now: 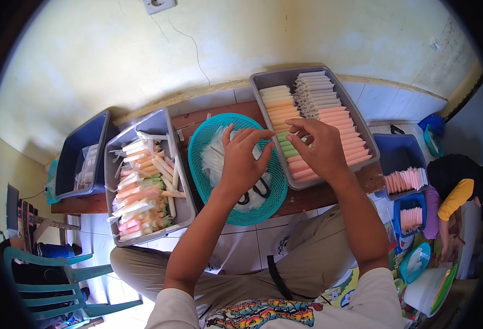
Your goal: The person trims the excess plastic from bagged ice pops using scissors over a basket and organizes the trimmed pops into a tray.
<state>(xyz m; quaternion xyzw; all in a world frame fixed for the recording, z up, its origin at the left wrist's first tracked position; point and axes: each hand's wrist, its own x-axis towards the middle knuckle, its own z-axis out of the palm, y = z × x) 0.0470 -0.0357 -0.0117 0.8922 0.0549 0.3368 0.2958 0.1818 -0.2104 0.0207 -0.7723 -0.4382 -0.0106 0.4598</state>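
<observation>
While both hands hang over the middle of the wooden tabletop point(307, 204), the right hand point(314, 143) is the nearer to the green sticks point(291, 149), which lie just beneath and beside its thumb, at the near-left part of the right tray point(353, 104). Their long axis runs crosswise to the person, the right ends angled slightly away, while the stacked rows climb lengthwise toward the wall. The left hand point(244, 159) is farther off, above the turquoise basket point(277, 170), its index finger and thumb pointing toward those sticks. The left grip is spread, with a gap between thumb and index; the right grip is half curled, thumb and index near each other yet apart. Neither shows anything pinched, though I cannot tell whether a thin clear film lies between the fingertips. Beneath the left hand, crinkled, translucent plastic point(213, 159) heaps loosely in the round-cornered mesh basket, and the looped black scissor handles point(267, 188) stick out of it. On the hands' right, slim cylinders lie ranked side by side, matt-looking in orange, green, pink and white, with twisted greyish ends bunched along the middle. On their left, well apart from both hands, the other grey tray point(184, 213) bears jumbled sticks point(137, 207) in glossy, loose-ended wrapping, crossing at all angles. Both trays look like smooth, rigid plastic with rounded corners.
</observation>
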